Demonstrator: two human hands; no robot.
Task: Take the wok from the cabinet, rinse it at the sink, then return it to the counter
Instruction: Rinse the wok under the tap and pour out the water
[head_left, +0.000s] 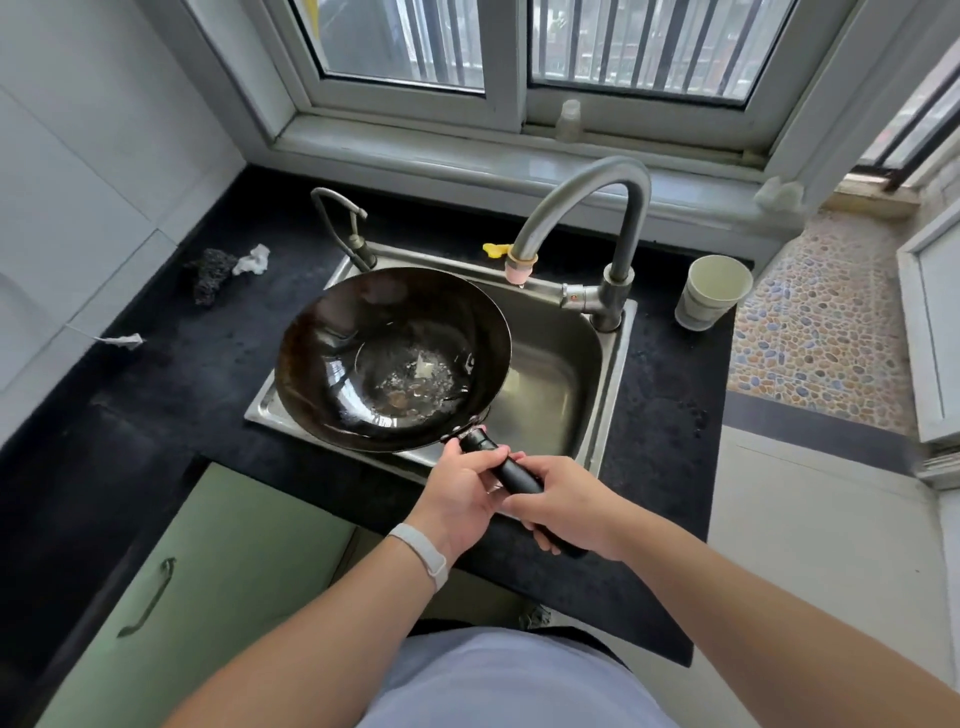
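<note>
A dark round wok (363, 338) hangs over the left part of the steel sink (561, 374), tilted a little, with pale residue and some water at its bottom. Its black handle (511, 475) points toward me. My left hand (462, 493) grips the handle near the wok, a white band on its wrist. My right hand (566, 506) grips the handle's rear end. The curved tap (592, 208) ends in a pink nozzle just right of the wok's rim; I see no water running from it.
Black counter (670, 395) surrounds the sink. A paper cup (711, 291) stands right of the tap. A dark scrubber (210, 273) and crumpled paper (253, 260) lie at the left. A smaller tap (345, 228) stands behind the sink. Green cabinet door (208, 587) below.
</note>
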